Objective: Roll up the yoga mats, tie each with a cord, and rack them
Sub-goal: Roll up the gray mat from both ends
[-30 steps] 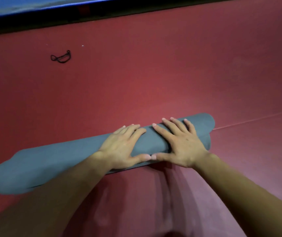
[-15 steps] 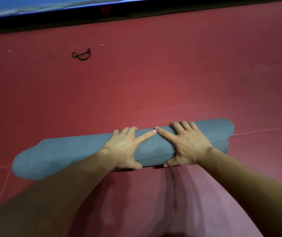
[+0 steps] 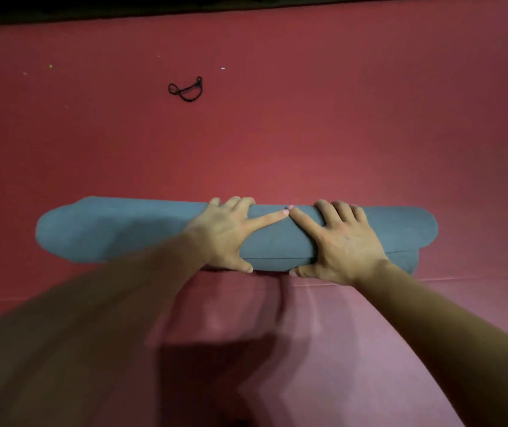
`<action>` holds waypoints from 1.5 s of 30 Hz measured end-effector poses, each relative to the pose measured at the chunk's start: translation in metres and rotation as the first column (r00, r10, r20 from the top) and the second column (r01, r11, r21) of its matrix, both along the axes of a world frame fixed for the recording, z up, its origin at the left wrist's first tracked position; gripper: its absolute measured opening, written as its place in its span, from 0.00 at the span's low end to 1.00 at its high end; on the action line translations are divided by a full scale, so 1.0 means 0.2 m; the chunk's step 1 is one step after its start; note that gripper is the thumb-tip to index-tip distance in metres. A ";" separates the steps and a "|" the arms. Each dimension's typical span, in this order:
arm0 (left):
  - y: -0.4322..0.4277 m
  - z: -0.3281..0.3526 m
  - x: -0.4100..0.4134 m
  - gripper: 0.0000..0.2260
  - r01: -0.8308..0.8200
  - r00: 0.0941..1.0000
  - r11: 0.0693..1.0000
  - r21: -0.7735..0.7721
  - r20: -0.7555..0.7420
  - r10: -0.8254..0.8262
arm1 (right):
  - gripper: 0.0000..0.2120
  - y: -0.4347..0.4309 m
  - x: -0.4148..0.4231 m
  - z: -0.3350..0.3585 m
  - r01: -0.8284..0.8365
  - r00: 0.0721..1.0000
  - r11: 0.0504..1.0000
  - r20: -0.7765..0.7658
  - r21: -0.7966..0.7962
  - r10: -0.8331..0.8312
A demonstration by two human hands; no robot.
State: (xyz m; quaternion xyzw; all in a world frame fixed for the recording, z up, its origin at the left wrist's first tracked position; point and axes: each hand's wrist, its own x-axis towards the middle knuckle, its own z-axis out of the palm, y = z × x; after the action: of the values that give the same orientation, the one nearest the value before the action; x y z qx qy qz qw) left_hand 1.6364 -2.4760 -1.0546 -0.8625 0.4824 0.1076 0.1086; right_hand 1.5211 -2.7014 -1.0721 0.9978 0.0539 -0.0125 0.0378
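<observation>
A rolled grey-blue yoga mat (image 3: 117, 229) lies crosswise on the red floor in front of me. My left hand (image 3: 231, 235) grips the roll near its middle, fingers curled over the far side and thumb under the near edge. My right hand (image 3: 342, 245) grips it the same way just to the right. The two index fingertips touch on top of the roll. A small black cord (image 3: 186, 89) lies loose on the floor well beyond the mat, apart from both hands.
Red padded floor (image 3: 339, 118) spreads all round, with a seam (image 3: 477, 277) running along the near side of the roll. A dark wall base (image 3: 246, 3) borders the far edge. Small pale specks dot the floor at far left.
The roll has turned level and square to me and moved a little further away. Both hands have shifted from pressing flat to curling round it. The cord sits nearer the middle of view.
</observation>
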 end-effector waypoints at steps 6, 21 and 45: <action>0.25 0.38 0.38 0.56 -0.061 0.998 0.998 0.007 0.001 0.061 | 0.54 0.22 0.46 0.41 -0.056 0.998 0.998 0.010 0.040 0.056; 0.46 0.44 1.81 0.56 -0.237 0.971 0.970 0.046 -0.024 0.238 | 0.55 0.37 2.08 0.45 -0.213 0.976 0.973 -0.015 0.086 0.215; 0.36 -0.59 2.81 0.28 -0.577 0.816 0.720 -0.387 -0.227 0.532 | 0.40 0.38 2.87 -0.50 -0.085 0.995 0.967 -0.029 0.239 0.094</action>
State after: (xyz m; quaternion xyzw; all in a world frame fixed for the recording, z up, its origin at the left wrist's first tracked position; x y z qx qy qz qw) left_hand 2.1986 -2.4041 -1.1724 -0.9620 0.2182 0.0666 -0.1499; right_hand 2.0942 -2.6252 -1.1715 0.9912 0.1007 -0.0244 -0.0822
